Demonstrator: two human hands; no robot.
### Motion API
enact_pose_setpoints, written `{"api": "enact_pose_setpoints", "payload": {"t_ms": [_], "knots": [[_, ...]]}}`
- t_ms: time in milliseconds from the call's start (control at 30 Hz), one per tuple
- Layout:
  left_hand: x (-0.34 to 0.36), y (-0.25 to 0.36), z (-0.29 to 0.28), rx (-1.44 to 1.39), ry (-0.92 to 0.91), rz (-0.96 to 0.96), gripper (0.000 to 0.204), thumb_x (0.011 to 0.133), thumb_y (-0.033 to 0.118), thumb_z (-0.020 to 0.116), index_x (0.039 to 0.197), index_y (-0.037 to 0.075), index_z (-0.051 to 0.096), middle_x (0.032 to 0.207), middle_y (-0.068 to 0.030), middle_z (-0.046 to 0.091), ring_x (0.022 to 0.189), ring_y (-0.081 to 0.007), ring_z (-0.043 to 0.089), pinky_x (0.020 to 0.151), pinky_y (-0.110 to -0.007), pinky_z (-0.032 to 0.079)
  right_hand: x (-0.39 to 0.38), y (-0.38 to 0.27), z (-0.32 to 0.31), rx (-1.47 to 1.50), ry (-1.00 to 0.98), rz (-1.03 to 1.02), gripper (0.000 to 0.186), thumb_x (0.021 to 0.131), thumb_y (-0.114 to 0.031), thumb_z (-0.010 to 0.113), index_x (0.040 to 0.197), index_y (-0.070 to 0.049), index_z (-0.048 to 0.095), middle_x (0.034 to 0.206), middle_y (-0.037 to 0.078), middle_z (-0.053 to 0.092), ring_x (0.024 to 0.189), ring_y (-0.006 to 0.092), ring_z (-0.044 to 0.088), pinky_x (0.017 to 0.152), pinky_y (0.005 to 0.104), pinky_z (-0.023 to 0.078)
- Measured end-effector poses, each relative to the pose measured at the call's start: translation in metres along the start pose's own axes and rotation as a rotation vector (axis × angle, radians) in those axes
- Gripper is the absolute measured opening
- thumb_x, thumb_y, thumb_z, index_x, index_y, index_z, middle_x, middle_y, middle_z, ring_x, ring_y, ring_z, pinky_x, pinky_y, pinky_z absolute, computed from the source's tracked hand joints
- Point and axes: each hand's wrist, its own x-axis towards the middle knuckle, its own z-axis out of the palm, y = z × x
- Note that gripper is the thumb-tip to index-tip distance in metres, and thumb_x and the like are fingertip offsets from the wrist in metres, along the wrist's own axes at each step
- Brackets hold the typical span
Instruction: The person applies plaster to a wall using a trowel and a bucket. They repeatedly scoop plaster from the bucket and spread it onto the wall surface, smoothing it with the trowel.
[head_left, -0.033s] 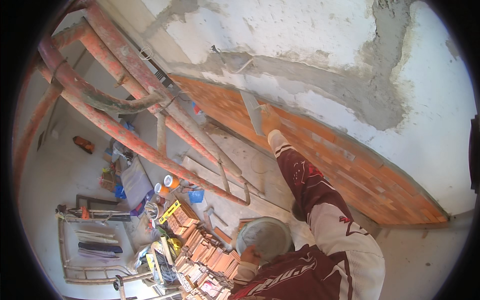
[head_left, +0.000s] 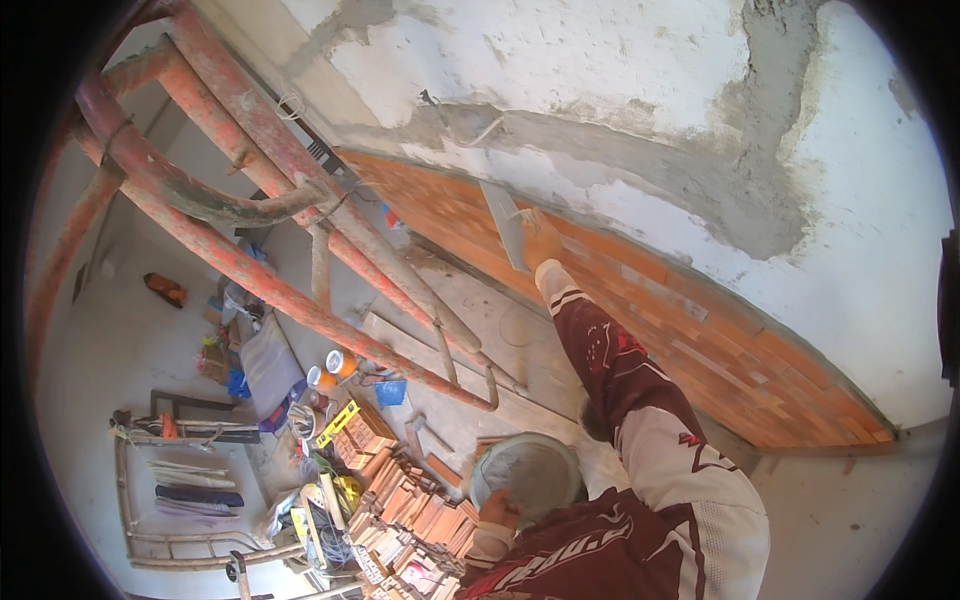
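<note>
My right hand (head_left: pixel 541 238), stretched forward, is closed round a flat grey plastering trowel (head_left: pixel 506 228). Its long blade lies at the upper edge of the orange brick facing (head_left: pixel 640 290), close under the plastered wall (head_left: pixel 660 160). Low in the picture, my left hand (head_left: pixel 500 511) grips the near-left rim of a round bucket (head_left: pixel 574 463). Grey mortar (head_left: pixel 530 472) fills much of what shows inside it. My sleeve and body hide part of the bucket's near side.
Red scaffold tubes (head_left: pixel 290 275) cross the left side. Below lie stacked brick strips (head_left: pixel 415 510), a hammer (head_left: pixel 432 432), a yellow spirit level (head_left: pixel 338 425), a blue scoop-like piece (head_left: pixel 391 393) and orange-and-white tubs (head_left: pixel 341 363). A plank (head_left: pixel 530 410) runs under the scaffold.
</note>
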Motion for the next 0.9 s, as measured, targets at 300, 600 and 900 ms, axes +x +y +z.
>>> {"api": "enact_pose_setpoints", "payload": {"t_ms": [300, 600, 900], "knots": [[-0.011, 0.025, 0.027, 0.207, -0.033, 0.216, 0.012, 0.085, 0.007, 0.054, 0.096, 0.002, 0.055, 0.067, -0.0034, 0.042, 0.056, -0.0175, 0.043, 0.056, -0.038, 0.044, -0.019, 0.011, -0.066, -0.097, 0.073, -0.006, 0.045, 0.087, -0.033, 0.051, 0.124, -0.007, 0.053, 0.121, 0.018, 0.055, 0.112, 0.034, 0.052, 0.096, 0.0377, 0.04], [-0.012, 0.033, 0.064, -0.385, 0.037, -0.256, 0.009, 0.082, 0.012, 0.059, 0.078, 0.01, 0.051, 0.063, -0.001, 0.041, 0.051, -0.0176, 0.04, 0.054, -0.038, 0.041, -0.049, 0.014, -0.153, -0.078, 0.126, -0.084, 0.046, 0.085, -0.032, 0.054, 0.122, -0.005, 0.055, 0.112, 0.021, 0.059, 0.104, 0.0365, 0.056, 0.091, 0.0404, 0.043], [-0.015, 0.021, 0.088, -0.35, -0.017, -0.336, 0.007, 0.084, 0.012, 0.059, 0.083, 0.011, 0.052, 0.069, -0.0009, 0.041, 0.053, -0.0165, 0.041, 0.057, -0.036, 0.042, -0.06, 0.027, -0.213, -0.103, 0.137, -0.089, 0.044, 0.086, -0.031, 0.053, 0.12, -0.004, 0.056, 0.114, 0.02, 0.059, 0.106, 0.0355, 0.055, 0.092, 0.0386, 0.043]]}}
